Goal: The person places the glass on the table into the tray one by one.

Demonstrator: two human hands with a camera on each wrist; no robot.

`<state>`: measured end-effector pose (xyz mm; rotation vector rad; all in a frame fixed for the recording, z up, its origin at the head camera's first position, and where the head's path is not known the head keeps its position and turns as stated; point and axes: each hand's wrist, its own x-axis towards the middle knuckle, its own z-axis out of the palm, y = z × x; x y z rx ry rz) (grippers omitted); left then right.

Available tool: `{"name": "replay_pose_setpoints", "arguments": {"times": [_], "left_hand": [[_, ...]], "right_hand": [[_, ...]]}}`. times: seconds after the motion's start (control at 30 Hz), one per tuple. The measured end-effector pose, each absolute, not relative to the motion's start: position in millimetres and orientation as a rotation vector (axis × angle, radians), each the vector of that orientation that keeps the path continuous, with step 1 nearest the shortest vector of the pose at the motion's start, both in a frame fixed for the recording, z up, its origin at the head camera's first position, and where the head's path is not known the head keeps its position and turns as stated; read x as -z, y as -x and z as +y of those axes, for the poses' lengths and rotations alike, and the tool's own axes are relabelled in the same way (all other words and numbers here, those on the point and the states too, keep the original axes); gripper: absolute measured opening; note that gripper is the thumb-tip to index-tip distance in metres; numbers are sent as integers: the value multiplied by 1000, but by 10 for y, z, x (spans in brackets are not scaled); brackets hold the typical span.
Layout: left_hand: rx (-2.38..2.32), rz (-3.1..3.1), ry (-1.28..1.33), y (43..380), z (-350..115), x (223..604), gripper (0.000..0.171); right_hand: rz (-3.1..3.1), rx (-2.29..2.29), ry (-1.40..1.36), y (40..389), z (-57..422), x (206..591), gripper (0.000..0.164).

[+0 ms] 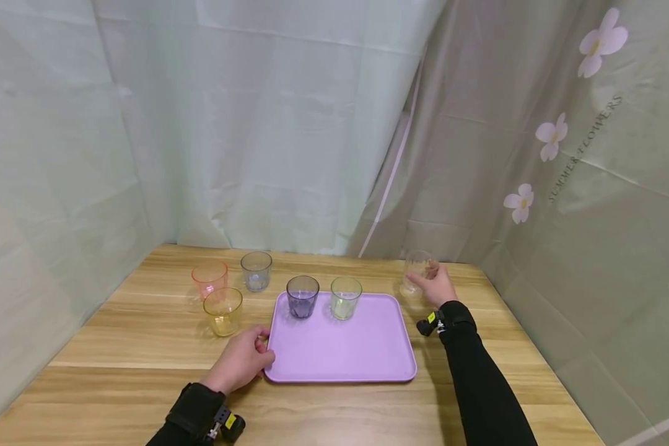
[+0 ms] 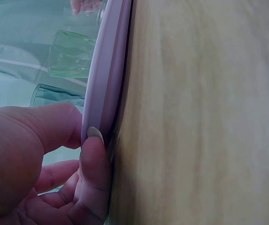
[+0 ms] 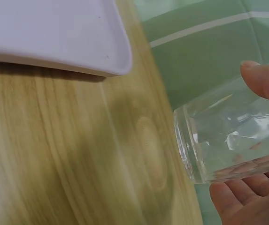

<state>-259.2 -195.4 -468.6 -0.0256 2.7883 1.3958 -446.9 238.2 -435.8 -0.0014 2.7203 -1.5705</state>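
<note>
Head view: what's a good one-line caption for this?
Left hand pinches a lilac tray bearing a dark glass and a green glass; right hand holds a clear glass.

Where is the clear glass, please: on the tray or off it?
Off: the right hand holds the clear glass beyond the edge of the purple tray; the right wrist view shows glass and tray apart.

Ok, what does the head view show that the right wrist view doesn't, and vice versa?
Head view only: the left grip at the left edge of the lilac tray; the red glass, yellow glass, blue-grey glass, purple glass and green glass; printed flowers.

Right wrist view only: tiny dark specks near a corner of the lilac tray.

Both: the right grip holding the clear glass, the lilac tray, wooden table and fabric backdrop.
</note>
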Motion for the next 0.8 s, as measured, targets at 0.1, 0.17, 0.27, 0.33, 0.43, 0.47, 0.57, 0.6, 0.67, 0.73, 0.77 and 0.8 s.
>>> {"name": "replay_pose_setpoints", "arguments": {"times": [0.1,0.17,0.27,0.33,0.43,0.47,0.57,0.6,0.67,0.73,0.77,0.8], "left_hand": [[-1389,2789,28,2594,-1955,4690,51],[-1391,2787,28,2592,-1953,4690,51],[-1389,2786,30,2591,-1954,4686,51],[-1388,2787,27,2590,-1956,4678,51],[-1382,2788,31,2591,-1961,4674,52],[-1379,2789,30,2591,-1962,4673,52],[-1372,2790,34,2592,-1963,4676,51],[-1371,2790,34,2592,-1963,4677,51],[-1373,2788,33,2591,-1962,4677,50],[-1374,2786,27,2590,-1962,4676,51],[-1377,2784,27,2591,-1962,4677,51],[-1379,2784,26,2591,-1962,4676,52]], "right_hand": [[2731,1565,2,4449,2402,4323,96],[2737,1571,2,4432,2416,4298,95],[2749,1578,13,4385,2422,4239,93],[2761,1577,22,4346,2419,4194,92],[2770,1579,31,4316,2426,4154,92],[2775,1575,38,4309,2431,4145,92],[2779,1579,44,4296,2441,4124,93],[2779,1579,43,4292,2444,4119,92],[2781,1579,48,4280,2449,4109,93],[2781,1584,50,4270,2451,4098,93],[2785,1583,52,4266,2451,4093,93],[2787,1585,56,4262,2451,4086,93]]}}
